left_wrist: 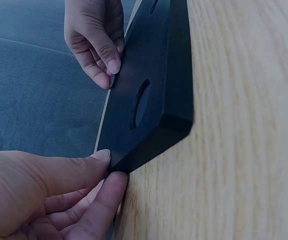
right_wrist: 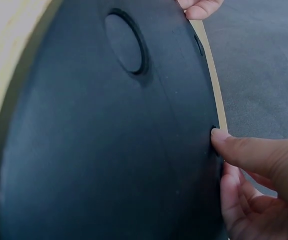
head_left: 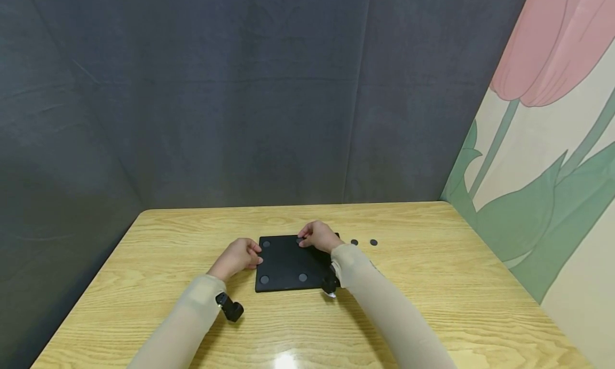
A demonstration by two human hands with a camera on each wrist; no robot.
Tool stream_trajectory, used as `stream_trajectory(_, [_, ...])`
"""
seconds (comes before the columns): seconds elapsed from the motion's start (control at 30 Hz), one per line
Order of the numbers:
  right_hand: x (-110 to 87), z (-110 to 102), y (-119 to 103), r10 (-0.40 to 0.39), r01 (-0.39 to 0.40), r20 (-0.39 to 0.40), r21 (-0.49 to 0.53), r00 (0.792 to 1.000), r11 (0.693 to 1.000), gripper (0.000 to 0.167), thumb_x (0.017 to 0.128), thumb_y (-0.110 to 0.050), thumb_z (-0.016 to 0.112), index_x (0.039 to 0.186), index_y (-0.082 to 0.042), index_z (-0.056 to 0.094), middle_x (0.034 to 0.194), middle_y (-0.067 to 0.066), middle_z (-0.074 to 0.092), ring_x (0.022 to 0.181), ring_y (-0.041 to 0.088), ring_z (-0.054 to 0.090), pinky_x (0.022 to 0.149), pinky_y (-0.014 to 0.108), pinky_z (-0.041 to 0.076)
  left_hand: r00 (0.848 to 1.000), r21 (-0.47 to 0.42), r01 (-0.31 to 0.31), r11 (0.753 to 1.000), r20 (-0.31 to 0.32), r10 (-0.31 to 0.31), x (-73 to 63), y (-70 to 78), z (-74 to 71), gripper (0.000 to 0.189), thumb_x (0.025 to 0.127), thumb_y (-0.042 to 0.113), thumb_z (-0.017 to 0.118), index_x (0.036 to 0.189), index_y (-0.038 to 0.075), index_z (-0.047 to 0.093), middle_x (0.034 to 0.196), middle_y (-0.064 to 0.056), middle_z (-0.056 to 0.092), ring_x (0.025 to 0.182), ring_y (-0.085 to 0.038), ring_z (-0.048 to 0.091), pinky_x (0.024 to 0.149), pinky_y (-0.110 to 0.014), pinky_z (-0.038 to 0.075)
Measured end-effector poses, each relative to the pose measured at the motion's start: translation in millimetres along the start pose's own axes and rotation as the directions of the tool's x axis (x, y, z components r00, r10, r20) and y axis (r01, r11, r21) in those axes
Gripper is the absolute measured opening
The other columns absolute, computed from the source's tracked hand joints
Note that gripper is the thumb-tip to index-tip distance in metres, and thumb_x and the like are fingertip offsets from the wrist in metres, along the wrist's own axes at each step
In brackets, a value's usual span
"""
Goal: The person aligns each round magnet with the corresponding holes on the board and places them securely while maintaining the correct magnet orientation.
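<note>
A flat black rectangular board [head_left: 283, 259] lies on the table, with round recesses in its face. Dark discs fill the recesses at the far left [head_left: 266, 244], near left [head_left: 264, 279] and near middle [head_left: 302, 277]. My left hand [head_left: 239, 258] holds the board's left edge, thumb on top and index finger against the side, as the left wrist view shows. At the far edge, my right hand [head_left: 319, 236] pinches a small black disc [left_wrist: 113, 81], which stands tilted at a recess. My right hand and forearm hide the board's right part in the head view.
Two loose black discs [head_left: 354, 242] [head_left: 373, 242] lie on the wooden table [head_left: 418, 273] to the right of the board. A dark grey curtain [head_left: 250, 102] hangs behind the table. At the right stands a wall panel with painted tulips [head_left: 538, 161].
</note>
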State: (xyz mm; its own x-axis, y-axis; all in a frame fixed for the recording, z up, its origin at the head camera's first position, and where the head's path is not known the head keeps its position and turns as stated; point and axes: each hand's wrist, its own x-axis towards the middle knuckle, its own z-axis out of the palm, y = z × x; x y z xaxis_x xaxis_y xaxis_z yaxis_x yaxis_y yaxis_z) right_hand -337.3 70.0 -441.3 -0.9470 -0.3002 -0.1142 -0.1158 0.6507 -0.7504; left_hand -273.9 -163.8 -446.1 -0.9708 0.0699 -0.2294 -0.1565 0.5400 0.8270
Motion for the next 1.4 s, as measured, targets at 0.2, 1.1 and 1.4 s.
stream_trajectory(0.2, [1.2,0.1,1.8,0.004,-0.004,0.002,0.010,1.000,1.000,0.016,0.080,-0.003,0.077,0.094,-0.004,0.071,0.080,0.000,0.060,0.072,0.011,0.049,0.065,0.021,0.041,1.000,0.000,-0.001,1.000,0.001,0.001,-0.6,0.7,0.4,0.020,0.085,-0.005,0.067,0.104,-0.004,0.059,0.085,-0.012,0.057,0.076,-0.019,0.062,0.072,-0.032,0.057])
stream_trajectory(1.1, [-0.3,-0.3,-2.1,0.043,-0.043,0.012,0.006,0.999,0.999,0.016,0.079,-0.003,0.078,0.093,-0.006,0.071,0.080,0.000,0.056,0.074,0.014,0.047,0.067,0.023,0.039,1.000,-0.003,0.002,1.000,0.010,-0.002,0.7,-1.5,0.1,0.020,0.086,-0.006,0.065,0.105,-0.004,0.059,0.085,-0.011,0.057,0.077,-0.018,0.063,0.072,-0.031,0.056])
stream_trajectory(1.4, [0.1,-0.7,-2.8,0.050,-0.051,0.011,0.019,0.999,0.999,0.016,0.079,-0.002,0.078,0.093,-0.005,0.071,0.078,-0.001,0.054,0.073,0.013,0.047,0.066,0.023,0.039,1.000,-0.004,-0.002,1.000,0.014,0.002,0.7,-1.6,-0.1,0.020,0.087,-0.006,0.065,0.105,-0.004,0.059,0.085,-0.011,0.057,0.079,-0.018,0.063,0.073,-0.031,0.056])
